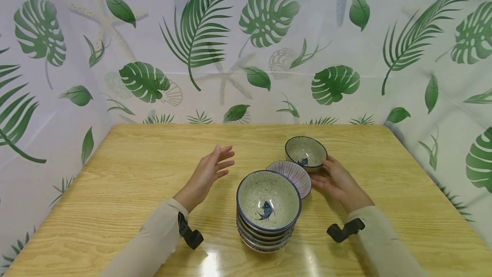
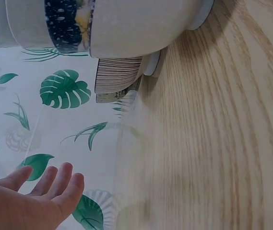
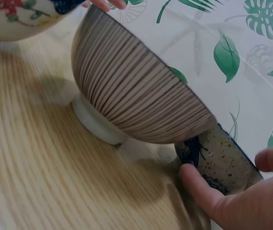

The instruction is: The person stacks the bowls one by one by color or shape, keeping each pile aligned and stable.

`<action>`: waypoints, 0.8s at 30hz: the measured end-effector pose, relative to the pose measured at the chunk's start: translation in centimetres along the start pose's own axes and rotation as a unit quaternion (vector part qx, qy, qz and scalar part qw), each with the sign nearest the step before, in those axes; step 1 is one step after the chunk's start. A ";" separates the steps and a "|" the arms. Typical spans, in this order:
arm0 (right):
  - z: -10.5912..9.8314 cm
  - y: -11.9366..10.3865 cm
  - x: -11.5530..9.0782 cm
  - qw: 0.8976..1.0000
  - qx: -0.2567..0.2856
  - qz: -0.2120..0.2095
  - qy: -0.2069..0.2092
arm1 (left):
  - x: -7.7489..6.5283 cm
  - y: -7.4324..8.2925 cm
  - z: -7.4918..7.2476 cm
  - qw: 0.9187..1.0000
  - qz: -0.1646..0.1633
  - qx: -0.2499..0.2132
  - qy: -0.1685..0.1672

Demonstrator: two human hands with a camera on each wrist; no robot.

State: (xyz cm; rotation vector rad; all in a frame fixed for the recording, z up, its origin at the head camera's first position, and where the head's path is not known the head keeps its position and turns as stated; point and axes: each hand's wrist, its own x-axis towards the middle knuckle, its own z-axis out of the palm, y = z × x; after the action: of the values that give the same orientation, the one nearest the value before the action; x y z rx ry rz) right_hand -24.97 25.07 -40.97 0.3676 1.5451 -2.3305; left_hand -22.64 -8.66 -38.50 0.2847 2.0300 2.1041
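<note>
My right hand [image 1: 340, 183] holds a small speckled bowl [image 1: 305, 151] with a blue fish inside, its digits on the bowl's near and right sides. In the right wrist view, the bowl's patterned outside [image 3: 225, 158] shows between the digits. Just in front stands a striped bowl [image 1: 292, 176], partly hidden by a stack of bowls [image 1: 265, 236], whose speckled top bowl [image 1: 257, 187] has a blue fish. Left of the stack, my left hand [image 1: 205, 174] hovers with extended fingers, holding nothing. Its fingers [image 2: 71, 189] are apart from the bowls in the left wrist view.
A wood-grain table [image 1: 146, 174] lies beneath everything. Leaf-printed cloth [image 1: 215, 54] hangs along its back and sides. The stacked bowls stand near the front, between my forearms.
</note>
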 end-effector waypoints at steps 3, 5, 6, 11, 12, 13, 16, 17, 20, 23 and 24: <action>-0.3 0.1 0.1 0.999 -0.030 -0.014 -0.007 | 0.1 -0.2 -0.2 1.000 -0.004 -0.002 0.007; -0.4 0.2 0.1 0.999 -0.032 -0.019 -0.011 | 0.1 -0.2 -0.4 1.000 -0.006 -0.002 0.014; -0.5 0.2 0.1 0.999 -0.032 -0.022 -0.013 | 0.2 -0.3 -0.5 1.000 -0.008 -0.001 0.016; -0.6 0.3 0.2 0.999 -0.022 -0.033 -0.020 | 0.3 -0.5 -0.8 1.000 -0.018 -0.005 0.018; -0.6 0.3 0.1 0.999 -0.019 -0.034 -0.020 | 0.2 -0.5 -0.8 1.000 -0.021 -0.006 0.018; -0.5 0.3 0.1 0.999 -0.018 -0.035 -0.021 | 0.2 -0.5 -0.8 1.000 -0.023 -0.007 0.018; -0.4 0.3 -0.1 0.999 -0.014 -0.035 -0.021 | 0.2 -0.6 -0.8 0.999 -0.029 -0.010 0.020; -0.4 0.2 -0.1 0.999 -0.012 -0.034 -0.021 | 0.2 -0.6 -0.8 0.999 -0.029 -0.011 0.020; -0.3 0.2 -0.2 0.999 -0.003 -0.030 -0.020 | 0.1 -0.6 -0.8 0.999 -0.028 -0.014 0.019; -0.2 -0.1 -0.4 0.999 0.004 -0.026 -0.020 | 0.2 -0.6 -0.8 0.999 -0.025 -0.015 0.017; -0.1 -0.2 -0.5 0.999 0.004 -0.027 -0.020 | 0.2 -0.5 -0.8 0.999 -0.024 -0.016 0.015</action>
State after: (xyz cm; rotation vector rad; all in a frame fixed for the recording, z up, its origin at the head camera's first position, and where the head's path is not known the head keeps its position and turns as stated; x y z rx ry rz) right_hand -24.61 25.33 -40.67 0.2843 1.5464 -2.3700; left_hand -23.03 -9.31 -39.06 0.1974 1.9958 2.1230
